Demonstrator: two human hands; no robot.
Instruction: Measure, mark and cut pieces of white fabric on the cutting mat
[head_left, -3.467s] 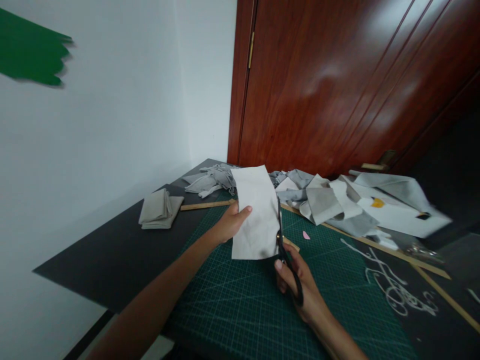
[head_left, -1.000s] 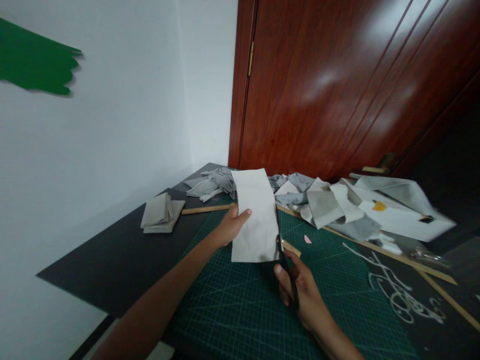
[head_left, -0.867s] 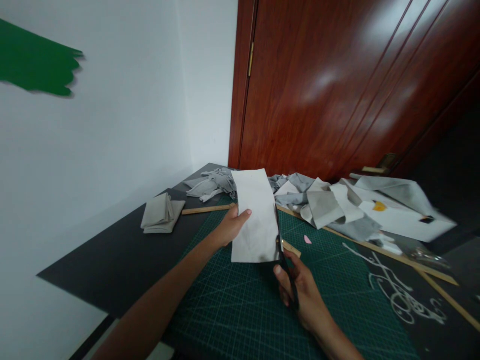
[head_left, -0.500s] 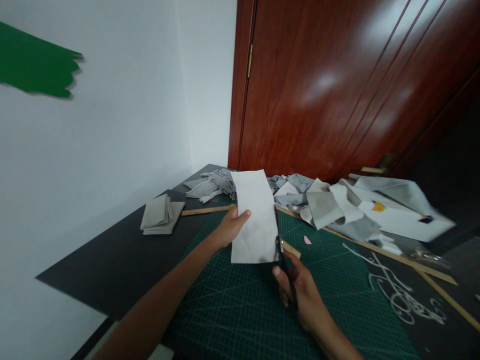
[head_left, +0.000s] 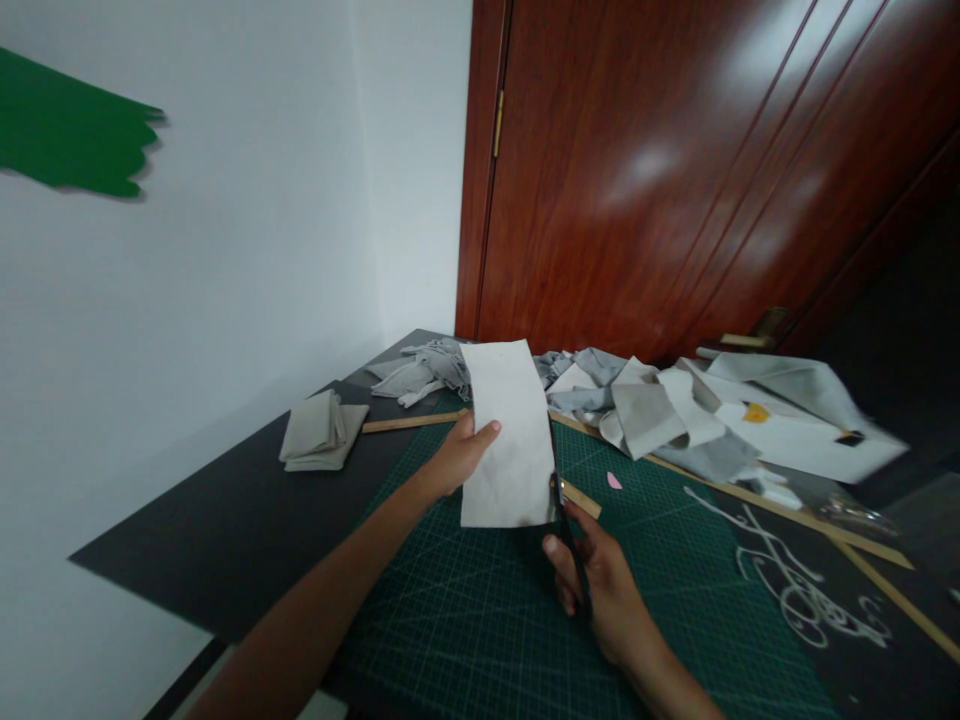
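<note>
So we had our right hand (head_left: 604,585) nearest to us, fingers wrapped around the black handles of the dark metal scissors (head_left: 559,505), thumb bent in against them. The blades lay right along the right edge of the white rectangular sheet (head_left: 510,400), and we couldn't tell how far apart they were. Our left hand (head_left: 461,455) pinched that sheet at its left edge, thumb on the face and the other fingers mostly hidden behind. We had it raised over the green gridded cutting mat (head_left: 465,610), which sat on the dark grey desk (head_left: 225,510).

Off to the right of the mat there was a tangle of thin white curly strips (head_left: 802,605). The little pink scrap (head_left: 614,481) lay on the mat, and a short light wooden piece (head_left: 583,499) showed just beyond our right hand. Over on the left we had the folded beige cloth (head_left: 315,432), near a slim wooden strip (head_left: 412,421).

Further back sat the crumpled grey fabric (head_left: 435,368), plus a messy heap of grey and white scraps (head_left: 649,410) to the right. Behind all that stood the glossy red-brown wooden door (head_left: 637,180), beside the white wall (head_left: 225,250).
</note>
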